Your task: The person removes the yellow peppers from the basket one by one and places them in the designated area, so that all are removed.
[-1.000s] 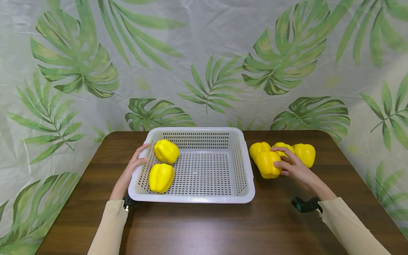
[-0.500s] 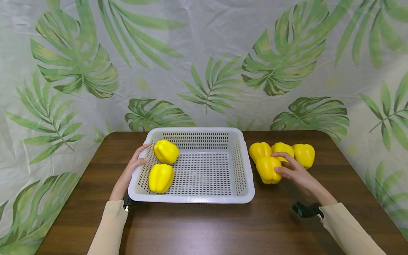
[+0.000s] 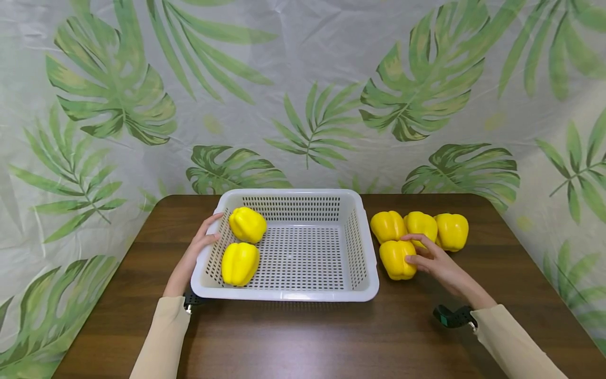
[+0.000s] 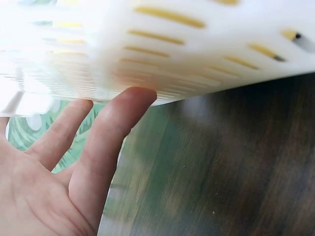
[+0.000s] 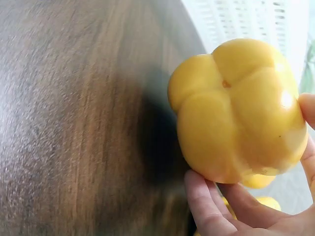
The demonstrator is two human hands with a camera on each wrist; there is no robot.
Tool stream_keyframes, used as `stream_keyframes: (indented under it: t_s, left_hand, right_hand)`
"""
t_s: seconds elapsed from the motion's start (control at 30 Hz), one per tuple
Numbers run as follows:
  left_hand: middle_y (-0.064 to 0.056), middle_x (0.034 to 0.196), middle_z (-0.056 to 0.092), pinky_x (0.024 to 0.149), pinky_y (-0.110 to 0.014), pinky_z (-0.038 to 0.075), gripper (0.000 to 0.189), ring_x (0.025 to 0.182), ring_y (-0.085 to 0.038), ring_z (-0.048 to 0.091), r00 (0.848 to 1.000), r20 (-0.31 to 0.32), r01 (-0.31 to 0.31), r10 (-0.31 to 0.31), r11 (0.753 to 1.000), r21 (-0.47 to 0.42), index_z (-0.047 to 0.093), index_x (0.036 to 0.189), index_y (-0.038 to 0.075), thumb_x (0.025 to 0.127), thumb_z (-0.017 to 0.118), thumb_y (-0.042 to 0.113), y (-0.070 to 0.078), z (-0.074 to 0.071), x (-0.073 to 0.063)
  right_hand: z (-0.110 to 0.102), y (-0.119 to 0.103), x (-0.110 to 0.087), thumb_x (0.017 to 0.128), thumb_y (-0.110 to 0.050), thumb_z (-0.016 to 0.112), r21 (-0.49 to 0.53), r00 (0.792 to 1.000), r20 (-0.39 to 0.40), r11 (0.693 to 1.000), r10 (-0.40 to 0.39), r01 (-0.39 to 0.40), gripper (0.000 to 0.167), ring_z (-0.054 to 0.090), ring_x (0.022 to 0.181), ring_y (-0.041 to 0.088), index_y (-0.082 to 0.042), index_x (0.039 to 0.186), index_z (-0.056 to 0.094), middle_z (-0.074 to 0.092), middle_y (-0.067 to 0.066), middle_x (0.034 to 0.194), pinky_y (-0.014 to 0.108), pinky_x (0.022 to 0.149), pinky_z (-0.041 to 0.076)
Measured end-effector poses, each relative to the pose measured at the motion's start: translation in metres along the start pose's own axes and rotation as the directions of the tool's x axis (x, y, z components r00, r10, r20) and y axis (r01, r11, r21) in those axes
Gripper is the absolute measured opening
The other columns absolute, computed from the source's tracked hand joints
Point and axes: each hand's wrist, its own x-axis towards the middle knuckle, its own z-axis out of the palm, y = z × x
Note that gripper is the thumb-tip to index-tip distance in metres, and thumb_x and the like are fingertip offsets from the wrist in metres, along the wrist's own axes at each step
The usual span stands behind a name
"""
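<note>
At the right of the head view, a bare right hand (image 3: pixel 440 266) reaches in from the lower right corner and pinches a glossy yellow, blocky bell pepper (image 3: pixel 396 261), thumb and fingers curved against its right side. The right wrist view shows this pepper's lobed underside, with digits on either side; whether it bears fully on the brown wood-grain table (image 3: pixel 303 337) cannot be told. Just behind it, three more rounded yellow bell peppers (image 3: pixel 421 229) sit in a row at the right of the frame.

Left of centre stands a white rectangular plastic basket (image 3: pixel 284 296) with slotted walls. Two plump yellow bell peppers (image 3: pixel 240 264) lie inside it, one behind the other along its left wall. At the frame's left, the left hand (image 3: pixel 194 250) has its fingers spread and touching the basket's outer left side; in the left wrist view the thumb reaches up against the slotted wall.

The step in hand looks to be setting the pinched pepper down in front of the row, while the left hand steadies the basket. The next move seems to call for letting the pepper settle on its base, then parting the fingers gently so that it neither rolls nor nudges its neighbours.
</note>
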Motion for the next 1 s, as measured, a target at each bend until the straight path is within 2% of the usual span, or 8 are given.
stream_keyframes:
  t_s: [0.2, 0.5, 0.77, 0.87, 1.0]
  left_hand:
    - [-0.029, 0.151, 0.009, 0.084, -0.028, 0.05, 0.052, 0.113, -0.016, 0.05, 1.0, -0.005, -0.004, 0.004, 1.0, -0.015, 0.041, 0.138, 0.031, 0.096, 0.032, 0.002, 0.0, 0.001, 0.001]
    - [-0.03, 0.151, 0.009, 0.084, -0.028, 0.049, 0.052, 0.114, -0.017, 0.049, 1.0, -0.01, -0.001, 0.001, 1.0, -0.016, 0.042, 0.137, 0.033, 0.097, 0.032, 0.002, 0.0, 0.001, 0.0]
    - [-0.029, 0.152, 0.009, 0.084, -0.028, 0.05, 0.052, 0.115, -0.02, 0.048, 1.0, -0.001, 0.004, -0.004, 1.0, -0.002, 0.04, 0.14, 0.032, 0.097, 0.032, 0.003, 0.0, 0.001, 0.0]
    - [-0.028, 0.152, 0.009, 0.084, -0.029, 0.05, 0.052, 0.116, -0.022, 0.047, 1.0, 0.0, 0.003, -0.003, 1.0, 0.0, 0.038, 0.141, 0.03, 0.097, 0.032, 0.003, 0.0, 0.0, 0.0]
    - [-0.028, 0.151, 0.008, 0.084, -0.028, 0.05, 0.052, 0.115, -0.02, 0.048, 1.0, 0.007, -0.006, 0.006, 1.0, 0.001, 0.038, 0.141, 0.03, 0.097, 0.031, 0.003, 0.0, 0.0, 0.0]
  right_hand:
    - [-0.001, 0.004, 0.002, 0.097, -0.017, 0.056, -0.022, 1.0, 0.0, 1.0, 0.002, -0.002, 0.047, 0.036, 0.121, 0.042, -0.002, 0.137, 0.035, 0.027, 0.03, 0.145, 0.036, 0.084, 0.045]
    - [-0.001, 0.001, 0.004, 0.098, -0.02, 0.054, -0.089, 1.0, -0.009, 0.996, 0.006, -0.007, 0.048, 0.044, 0.112, 0.038, -0.002, 0.138, 0.035, 0.033, 0.028, 0.141, 0.038, 0.085, 0.045]
    - [0.0, -0.002, 0.003, 0.098, -0.019, 0.055, -0.083, 1.0, -0.016, 0.997, 0.005, -0.006, 0.048, 0.04, 0.115, 0.04, -0.001, 0.137, 0.035, 0.03, 0.028, 0.141, 0.04, 0.084, 0.044]
    - [0.001, -0.003, 0.003, 0.098, -0.019, 0.055, -0.085, 1.0, -0.028, 0.996, -0.001, -0.001, 0.048, 0.034, 0.122, 0.046, 0.0, 0.137, 0.035, 0.029, 0.027, 0.142, 0.048, 0.091, 0.041]
    - [0.0, -0.008, 0.003, 0.097, -0.018, 0.055, -0.072, 0.998, -0.064, 0.997, -0.01, 0.006, 0.047, 0.024, 0.131, 0.049, 0.003, 0.135, 0.035, 0.03, 0.029, 0.142, 0.059, 0.098, 0.032]
